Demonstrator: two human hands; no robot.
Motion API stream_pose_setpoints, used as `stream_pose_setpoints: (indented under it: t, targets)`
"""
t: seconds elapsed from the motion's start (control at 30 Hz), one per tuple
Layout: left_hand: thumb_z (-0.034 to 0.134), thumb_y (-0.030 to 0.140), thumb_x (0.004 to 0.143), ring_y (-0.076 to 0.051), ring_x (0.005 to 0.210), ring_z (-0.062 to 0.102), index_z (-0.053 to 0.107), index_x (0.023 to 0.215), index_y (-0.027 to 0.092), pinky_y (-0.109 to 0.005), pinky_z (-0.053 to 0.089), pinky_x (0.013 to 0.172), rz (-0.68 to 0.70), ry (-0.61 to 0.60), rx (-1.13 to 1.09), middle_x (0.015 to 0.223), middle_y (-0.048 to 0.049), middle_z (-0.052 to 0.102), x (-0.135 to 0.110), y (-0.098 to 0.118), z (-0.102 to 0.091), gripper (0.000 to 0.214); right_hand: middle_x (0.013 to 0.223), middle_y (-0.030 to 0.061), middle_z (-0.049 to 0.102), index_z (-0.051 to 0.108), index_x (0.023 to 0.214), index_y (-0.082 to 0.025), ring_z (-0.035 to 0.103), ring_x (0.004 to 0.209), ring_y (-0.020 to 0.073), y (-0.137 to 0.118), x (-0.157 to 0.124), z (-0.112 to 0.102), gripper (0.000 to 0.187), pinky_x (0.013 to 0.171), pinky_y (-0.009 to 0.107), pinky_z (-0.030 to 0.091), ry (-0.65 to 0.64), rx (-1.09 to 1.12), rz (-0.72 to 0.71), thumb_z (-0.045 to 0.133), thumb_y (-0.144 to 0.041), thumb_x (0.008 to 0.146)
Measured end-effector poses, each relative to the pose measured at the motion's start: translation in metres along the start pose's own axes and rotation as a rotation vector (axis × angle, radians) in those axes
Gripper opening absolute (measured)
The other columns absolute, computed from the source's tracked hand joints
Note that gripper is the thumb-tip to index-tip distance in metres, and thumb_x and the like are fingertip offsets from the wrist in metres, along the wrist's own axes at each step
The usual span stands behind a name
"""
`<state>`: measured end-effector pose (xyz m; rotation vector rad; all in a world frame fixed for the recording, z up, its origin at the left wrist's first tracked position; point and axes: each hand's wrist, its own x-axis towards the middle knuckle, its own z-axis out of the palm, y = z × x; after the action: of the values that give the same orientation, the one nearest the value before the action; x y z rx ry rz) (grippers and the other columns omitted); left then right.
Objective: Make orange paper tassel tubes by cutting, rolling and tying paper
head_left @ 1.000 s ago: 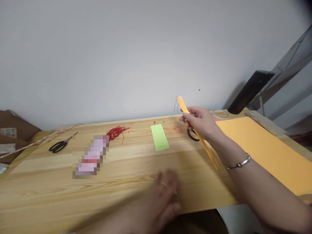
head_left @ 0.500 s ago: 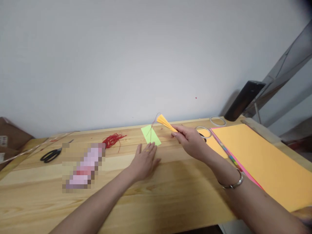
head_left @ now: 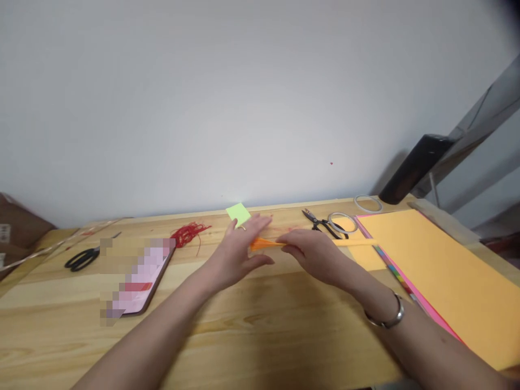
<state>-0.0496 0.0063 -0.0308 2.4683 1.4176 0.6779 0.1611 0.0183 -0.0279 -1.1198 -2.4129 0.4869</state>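
A narrow, pleated strip of orange paper (head_left: 264, 245) is pinched in my right hand (head_left: 314, 252). Its fanned end points left, and a yellow-orange length sticks out beyond my right hand's far side. My left hand (head_left: 231, 257) is around that fanned end, thumb and fingers apart; whether it touches the paper is hard to tell. Just behind my left fingers lies a light green piece of paper (head_left: 239, 213), partly covered by them. Black-handled scissors (head_left: 325, 225) rest on the table behind my right hand.
Red string (head_left: 190, 234) lies in a tangle left of my hands, near a pixelated phone-like object (head_left: 142, 279) and another pair of scissors (head_left: 83, 260). Rightward are tape rings (head_left: 342, 222), large orange sheets (head_left: 442, 271) and a black cylinder (head_left: 416, 169) against the wall.
My right hand has lowered the pleated paper, now level. My left hand has lifted from the green paper to the strip's fanned end. The scissors behind my right hand have come into fuller view.
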Motion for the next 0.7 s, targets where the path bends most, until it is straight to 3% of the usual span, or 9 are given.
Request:
stream_pose_setpoints:
  t: [0.07,0.17,0.33,0.43,0.6,0.7]
  targets:
    - [0.051,0.037,0.085,-0.020,0.096,0.060,0.058,0.110,0.024,-0.041,0.037,0.094,-0.010,-0.061,-0.010,0.103,-0.0031,0.068,-0.001,0.001,0.008,0.029,0.093,0.0034,0.068,0.065,0.102,-0.022,0.060,0.085,0.0160,0.000,-0.002,0.000,0.023,0.074,0.026,0.042,-0.014,-0.008,0.007,0.049,-0.017,0.086]
    - [0.040,0.034,0.090,-0.016,0.072,0.060,0.062,0.097,0.023,-0.028,0.045,0.068,-0.074,-0.115,-0.046,0.080,-0.0004,0.068,-0.011,-0.001,0.012,0.026,0.091,0.0041,0.068,0.066,0.101,-0.021,0.061,0.082,0.0162,0.002,-0.010,-0.002,0.022,0.072,0.026,0.042,-0.080,-0.024,0.081,0.049,-0.021,0.087]
    - [0.033,0.034,0.092,-0.017,0.072,0.061,0.062,0.090,0.023,-0.026,0.043,0.064,-0.107,-0.235,0.028,0.079,-0.0015,0.066,-0.040,0.003,0.008,0.032,0.088,0.0038,0.066,0.065,0.099,-0.022,0.059,0.083,0.0153,0.010,-0.033,0.008,0.021,0.072,0.025,0.041,-0.206,-0.022,0.105,0.047,-0.025,0.089]
    - [0.034,0.034,0.090,-0.018,0.069,0.063,0.064,0.085,0.025,-0.026,0.043,0.061,-0.159,-0.299,0.070,0.074,-0.0016,0.067,-0.058,0.002,0.016,0.032,0.087,0.0042,0.062,0.065,0.094,-0.020,0.057,0.080,0.0135,0.013,-0.047,0.021,0.021,0.069,0.023,0.040,-0.293,-0.076,0.091,0.044,-0.023,0.089]
    - [0.037,0.032,0.089,-0.019,0.071,0.065,0.064,0.092,0.027,-0.027,0.046,0.061,-0.215,-0.301,0.154,0.078,-0.0009,0.069,-0.084,-0.008,0.031,0.028,0.091,0.0059,0.059,0.063,0.085,-0.019,0.052,0.088,0.0164,0.020,-0.052,0.021,0.016,0.077,0.027,0.039,-0.269,-0.223,0.036,0.049,-0.026,0.087]
    - [0.038,0.034,0.089,-0.020,0.079,0.066,0.062,0.100,0.027,-0.030,0.050,0.065,-0.217,-0.250,0.217,0.091,-0.0026,0.070,-0.096,-0.017,0.031,0.027,0.090,0.0082,0.060,0.062,0.086,-0.017,0.053,0.088,0.0181,0.039,-0.044,0.007,0.019,0.078,0.029,0.039,-0.202,-0.405,0.169,0.043,-0.021,0.088]
